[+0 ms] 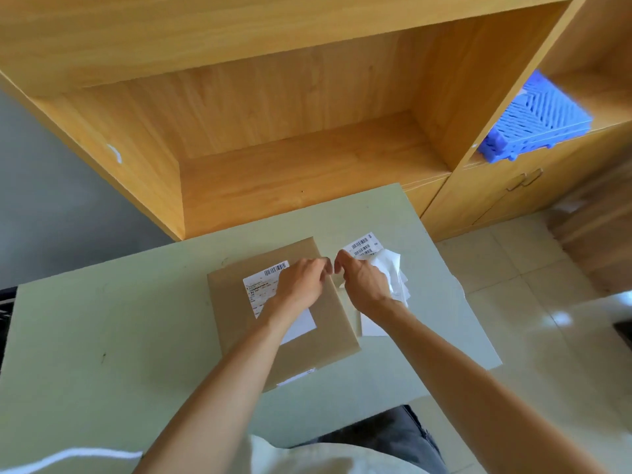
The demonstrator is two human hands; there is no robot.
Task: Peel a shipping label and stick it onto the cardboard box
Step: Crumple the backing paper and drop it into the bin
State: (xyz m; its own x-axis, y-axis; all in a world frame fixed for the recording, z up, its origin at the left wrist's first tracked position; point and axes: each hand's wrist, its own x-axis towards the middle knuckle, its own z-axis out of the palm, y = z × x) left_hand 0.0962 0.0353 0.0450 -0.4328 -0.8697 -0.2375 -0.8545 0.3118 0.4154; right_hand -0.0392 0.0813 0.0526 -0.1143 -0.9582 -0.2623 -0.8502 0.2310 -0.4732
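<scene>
Soft, even daylight fills the scene, bright enough to read wood grain in the shelf unit (290, 107), and the forearms throw only faint, diffuse shadows on the pale green surface (102, 319). The glossy floor tiles (554, 323) at right carry a white glare spot and washed-out reflections, suggesting light entering from that side. The wide-angle lens bends the shelf edges outward toward the frame borders, and the blue plastic crate (537, 121) and the far right edge are smeared with blur, while fine print on the labels (263, 285) stays too soft to read.
</scene>
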